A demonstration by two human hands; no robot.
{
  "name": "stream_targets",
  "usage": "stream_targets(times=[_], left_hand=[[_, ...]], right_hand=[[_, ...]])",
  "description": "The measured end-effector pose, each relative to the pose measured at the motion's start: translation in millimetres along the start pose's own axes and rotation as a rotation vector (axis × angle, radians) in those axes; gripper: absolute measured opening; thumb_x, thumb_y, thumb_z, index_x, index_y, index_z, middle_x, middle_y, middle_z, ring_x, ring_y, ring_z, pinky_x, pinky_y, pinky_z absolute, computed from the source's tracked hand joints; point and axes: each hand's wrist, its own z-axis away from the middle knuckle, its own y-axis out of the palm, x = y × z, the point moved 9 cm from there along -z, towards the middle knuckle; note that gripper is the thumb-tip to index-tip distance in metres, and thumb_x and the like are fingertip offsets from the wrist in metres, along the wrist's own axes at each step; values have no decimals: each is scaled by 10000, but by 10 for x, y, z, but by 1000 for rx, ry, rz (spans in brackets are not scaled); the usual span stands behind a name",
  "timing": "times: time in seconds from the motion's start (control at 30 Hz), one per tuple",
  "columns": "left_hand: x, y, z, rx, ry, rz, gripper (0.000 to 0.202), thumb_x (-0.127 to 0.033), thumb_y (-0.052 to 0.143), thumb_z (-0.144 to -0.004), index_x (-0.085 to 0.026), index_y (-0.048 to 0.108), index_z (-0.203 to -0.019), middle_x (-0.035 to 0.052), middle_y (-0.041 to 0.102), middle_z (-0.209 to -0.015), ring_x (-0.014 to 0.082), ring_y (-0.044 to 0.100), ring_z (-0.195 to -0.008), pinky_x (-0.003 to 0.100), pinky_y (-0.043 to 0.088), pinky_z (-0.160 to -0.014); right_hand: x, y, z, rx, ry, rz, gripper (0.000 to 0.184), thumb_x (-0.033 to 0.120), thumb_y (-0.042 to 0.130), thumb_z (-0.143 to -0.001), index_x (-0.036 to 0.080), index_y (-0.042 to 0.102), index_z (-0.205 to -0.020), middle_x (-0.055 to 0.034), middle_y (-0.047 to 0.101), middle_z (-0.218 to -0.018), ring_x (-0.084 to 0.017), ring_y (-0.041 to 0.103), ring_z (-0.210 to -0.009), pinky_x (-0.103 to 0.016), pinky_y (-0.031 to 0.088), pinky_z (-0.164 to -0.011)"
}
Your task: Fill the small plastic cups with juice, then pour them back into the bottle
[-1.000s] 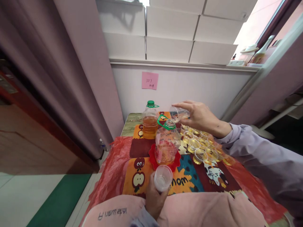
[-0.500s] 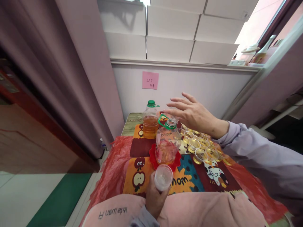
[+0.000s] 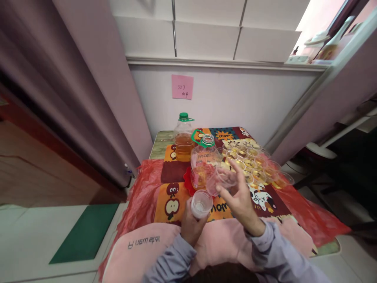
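Behind your hands, an open bottle (image 3: 203, 158) is sitting in a red dish (image 3: 187, 181), a capped bottle (image 3: 183, 145) standing behind-left and filled cups (image 3: 249, 163) crowding the right. Your left hand (image 3: 193, 226) is gripping an upright clear cup (image 3: 202, 204); your right hand (image 3: 242, 201) is pinching a tilted cup (image 3: 216, 184). Two bottles are showing; overlap is preventing an exact cup count.

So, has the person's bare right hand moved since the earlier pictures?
Yes: the right hand has come down from near the mouth of the open, green-handled, clear plastic bottle to its near right side.
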Motion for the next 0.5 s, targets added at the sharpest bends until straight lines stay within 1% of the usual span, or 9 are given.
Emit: stream_targets(times=[0.07,0.13,0.23,0.33,0.43,0.5], left_hand=[[-12,11,-2,9,0,2,577,-449,824,-759,-183,642,-1238,121,800,-1112,299,789,-975,463,639,-895],[-18,14,-2,11,-3,-7,595,-460,835,-774,-180,634,-1260,132,803,-1138,304,794,-1000,460,637,-905],[-27,13,-3,15,11,-13,627,-474,838,-784,-175,627,-1292,149,802,-1166,318,796,-1032,467,635,-917],[-16,-4,-11,4,27,-24,636,-516,824,-780,-180,639,-1287,141,797,-1145,319,796,-999,469,643,-894],[2,-15,-22,1,45,-57,638,-572,818,-769,-180,656,-1246,139,793,-1109,332,793,-986,482,647,-885],[11,-16,-27,4,56,-72,649,-624,802,-776,-174,657,-1222,144,795,-1076,339,798,-960,487,654,-858]], right_hand=[[-171,136,214,30,41,-31,738,417,727,-978,259,417,-1628,-166,712,-1432,-327,738,-1284,-521,633,-1086],[-210,195,310,42,29,8,726,410,754,-959,262,466,-1609,-159,689,-1486,-340,719,-1322,-545,606,-1130],[-132,221,325,72,-48,103,754,381,763,-936,264,474,-1622,-148,707,-1473,-346,713,-1332,-556,588,-1151],[-79,258,315,128,-99,165,773,348,739,-932,264,461,-1649,-146,717,-1466,-340,713,-1338,-540,593,-1149],[-144,338,362,188,-106,230,765,356,729,-930,280,478,-1649,-145,686,-1520,-348,684,-1384,-533,581,-1170],[-227,430,438,238,-128,282,764,412,721,-949,271,474,-1659,-161,658,-1560,-365,647,-1434,-554,558,-1195]])
